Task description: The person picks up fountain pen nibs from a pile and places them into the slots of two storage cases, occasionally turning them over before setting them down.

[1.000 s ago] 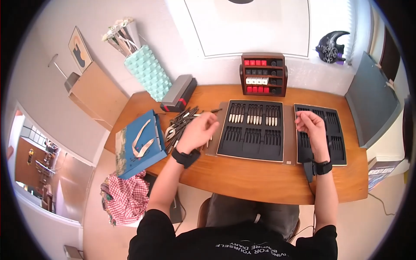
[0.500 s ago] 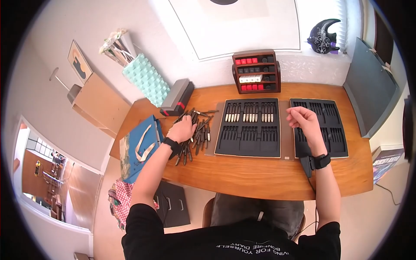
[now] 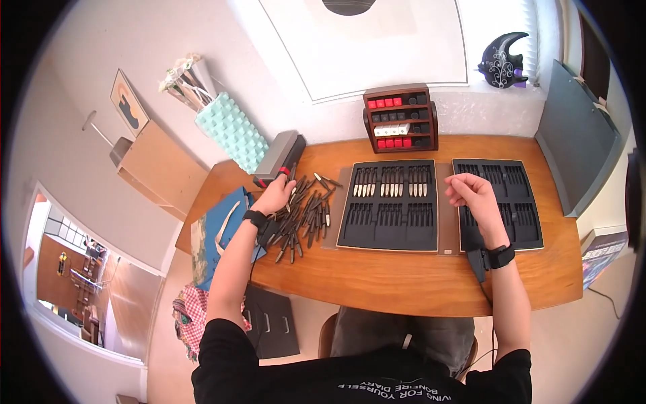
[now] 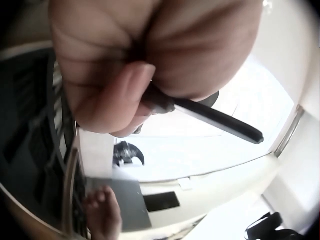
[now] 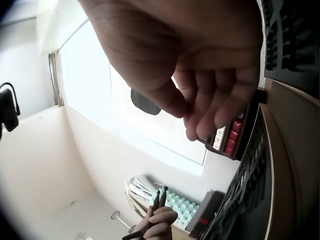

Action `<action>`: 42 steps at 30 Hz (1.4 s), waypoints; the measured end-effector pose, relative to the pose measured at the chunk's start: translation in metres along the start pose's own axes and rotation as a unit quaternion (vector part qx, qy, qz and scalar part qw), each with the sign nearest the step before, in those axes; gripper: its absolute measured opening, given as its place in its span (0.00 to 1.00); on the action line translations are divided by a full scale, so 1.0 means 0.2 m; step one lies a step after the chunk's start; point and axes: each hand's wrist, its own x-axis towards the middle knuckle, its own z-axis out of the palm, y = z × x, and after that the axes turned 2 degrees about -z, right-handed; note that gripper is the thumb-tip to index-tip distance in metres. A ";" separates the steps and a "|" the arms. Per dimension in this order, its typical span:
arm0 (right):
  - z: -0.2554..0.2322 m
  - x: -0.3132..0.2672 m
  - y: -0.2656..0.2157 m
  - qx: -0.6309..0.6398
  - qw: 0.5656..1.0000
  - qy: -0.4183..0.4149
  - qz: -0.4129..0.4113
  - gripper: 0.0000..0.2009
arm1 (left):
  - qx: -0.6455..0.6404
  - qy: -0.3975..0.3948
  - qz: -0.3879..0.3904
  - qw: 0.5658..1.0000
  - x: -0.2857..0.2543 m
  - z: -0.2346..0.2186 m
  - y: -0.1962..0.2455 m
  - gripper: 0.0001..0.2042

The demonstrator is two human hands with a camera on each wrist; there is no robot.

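Note:
My left hand [image 3: 272, 196] is at the left edge of a pile of slim dark pen-like sticks [image 3: 313, 212], several with pale ends. In the left wrist view its thumb and fingers pinch a black stick [image 4: 220, 117]. The right wrist view catches two dark sticks [image 5: 159, 200] rising from that hand. My right hand [image 3: 474, 192] hovers over the right-hand black slotted tray [image 3: 521, 198], fingers loosely curled around nothing. Between the hands lies another slotted black tray [image 3: 387, 200]; pale-ended sticks stand in its upper row.
Behind the trays stands a small wooden rack [image 3: 401, 120] with red, black and white blocks. A grey box [image 3: 279, 158] and a mint vase [image 3: 232, 131] are at the back left. A blue bag [image 3: 232, 219] overlaps the table's left edge. A grey panel [image 3: 579, 138] leans at the right.
My left hand went from beside the left tray leftward into the pile, then to its left edge, now gripping sticks. The right hand stays over the right tray.

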 end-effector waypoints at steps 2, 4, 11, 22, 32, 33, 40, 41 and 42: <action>0.01 -0.01 -0.01 -0.004 1.000 -0.001 0.004 0.10 | -0.074 -0.006 -0.024 0.997 0.01 -0.02 -0.01 0.17; 0.02 -0.01 -0.02 -0.006 1.000 0.000 0.004 0.10 | -0.262 -0.040 -0.062 0.962 0.00 -0.01 0.01 0.15; 0.05 -0.01 0.05 0.015 0.999 -0.023 0.019 0.09 | -0.595 -0.208 -0.036 0.775 -0.24 0.16 0.60 0.14; 0.13 -0.07 0.06 0.055 0.982 -0.182 0.004 0.11 | -0.601 -0.484 0.016 0.636 -0.37 0.46 1.14 0.15; 0.14 -0.08 0.07 0.083 0.984 -0.155 0.024 0.10 | -0.628 -0.466 -0.013 0.623 -0.39 0.52 1.08 0.15; 0.13 -0.07 0.05 0.092 0.985 -0.139 0.054 0.10 | -0.647 -0.462 -0.025 0.606 -0.39 0.51 1.08 0.15; 0.16 -0.07 0.06 0.022 0.988 -0.148 0.031 0.07 | -0.632 -0.486 0.008 0.604 -0.39 0.52 1.06 0.15; 0.16 -0.07 0.06 0.014 0.988 -0.153 0.033 0.07 | -0.644 -0.488 0.005 0.589 -0.38 0.54 1.05 0.15; 0.15 -0.06 0.05 0.016 0.991 -0.131 0.016 0.07 | -0.656 -0.490 0.003 0.575 -0.37 0.55 1.04 0.15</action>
